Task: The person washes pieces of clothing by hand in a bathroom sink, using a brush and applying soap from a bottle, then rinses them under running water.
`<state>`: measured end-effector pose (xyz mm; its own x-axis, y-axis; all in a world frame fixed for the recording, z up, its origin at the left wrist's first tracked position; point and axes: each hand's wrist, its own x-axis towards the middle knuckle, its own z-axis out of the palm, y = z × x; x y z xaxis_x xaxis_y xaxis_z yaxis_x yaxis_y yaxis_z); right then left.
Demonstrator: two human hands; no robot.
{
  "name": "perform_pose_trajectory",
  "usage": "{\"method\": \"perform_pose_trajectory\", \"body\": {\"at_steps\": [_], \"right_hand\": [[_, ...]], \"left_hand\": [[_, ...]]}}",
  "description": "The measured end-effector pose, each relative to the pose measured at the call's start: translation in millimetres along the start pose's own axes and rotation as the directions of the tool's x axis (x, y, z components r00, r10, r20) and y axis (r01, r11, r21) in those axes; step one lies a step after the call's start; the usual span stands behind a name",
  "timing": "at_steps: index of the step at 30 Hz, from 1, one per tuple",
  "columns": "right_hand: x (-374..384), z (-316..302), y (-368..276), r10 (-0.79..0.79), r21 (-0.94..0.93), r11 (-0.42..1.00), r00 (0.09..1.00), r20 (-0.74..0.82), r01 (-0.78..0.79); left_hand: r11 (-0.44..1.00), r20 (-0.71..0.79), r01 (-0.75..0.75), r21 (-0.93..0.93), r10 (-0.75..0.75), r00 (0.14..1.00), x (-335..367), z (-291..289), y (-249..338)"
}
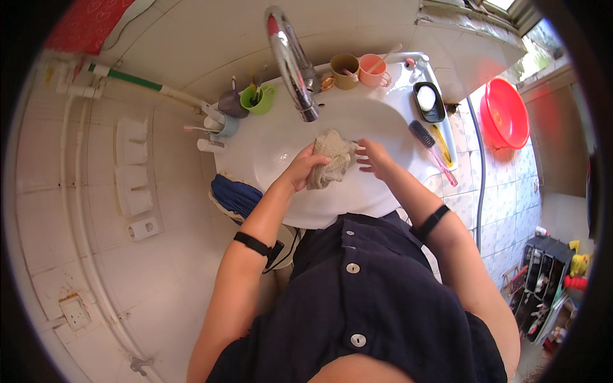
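Note:
A crumpled beige cloth (330, 163) is bunched up over the white sink basin (271, 143). My left hand (305, 167) grips its left side, thumb across the front and the other fingers hidden behind it. Just right of the cloth, my right hand (375, 159) is held with its fingers apart, with no object visible in it. A small dark bit shows between the cloth and those fingertips, too small to make out. Above the basin arches the chrome faucet (308, 113), its spout end behind the cloth; I see no water running from it.
Green (257, 100), brown (345, 71) and pink (374, 70) cups line the sink's back rim. On the right rim lie a black soap dish (429, 102) with white soap, a brush (423, 135) and a yellow strip-like object (442, 145). A red basin (504, 113) stands farther right.

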<state>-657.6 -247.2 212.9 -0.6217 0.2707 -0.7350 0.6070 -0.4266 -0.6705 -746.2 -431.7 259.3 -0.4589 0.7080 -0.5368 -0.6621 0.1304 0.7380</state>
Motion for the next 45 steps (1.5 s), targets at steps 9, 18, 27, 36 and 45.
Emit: {"method": "perform_pose_trajectory", "body": {"at_steps": [9, 18, 27, 36, 45], "right_hand": [[29.7, 71.4, -12.8, -0.065, 0.49, 0.872, 0.986, 0.156, -0.02], [-9.3, 81.6, 4.2, -0.29, 0.008, 0.944, 0.817, 0.499, 0.33], [44.6, 35.3, -13.7, 0.117, 0.243, 0.949, 0.939, 0.324, -0.202], [72.7, 19.0, -8.9, -0.385, 0.151, 0.907, 0.919, -0.083, 0.394], [59.5, 49.2, -19.1, -0.355, -0.042, 0.916, 0.857, 0.374, 0.398]], "left_hand": [[0.677, -0.115, 0.234, 0.698, -0.216, 0.97, 0.4, -24.6, -11.7], [0.988, -0.216, -0.025, -0.149, -0.008, 0.976, 36.1, -44.8, -2.9], [0.996, -0.113, 0.086, 0.007, -0.084, 0.99, 29.6, -16.2, 20.5], [0.756, -0.448, -0.072, 0.651, 0.459, 0.767, 42.1, -74.2, 6.5], [0.843, -0.267, -0.264, 0.469, 0.42, 0.867, 40.7, -10.0, 35.6]]}}
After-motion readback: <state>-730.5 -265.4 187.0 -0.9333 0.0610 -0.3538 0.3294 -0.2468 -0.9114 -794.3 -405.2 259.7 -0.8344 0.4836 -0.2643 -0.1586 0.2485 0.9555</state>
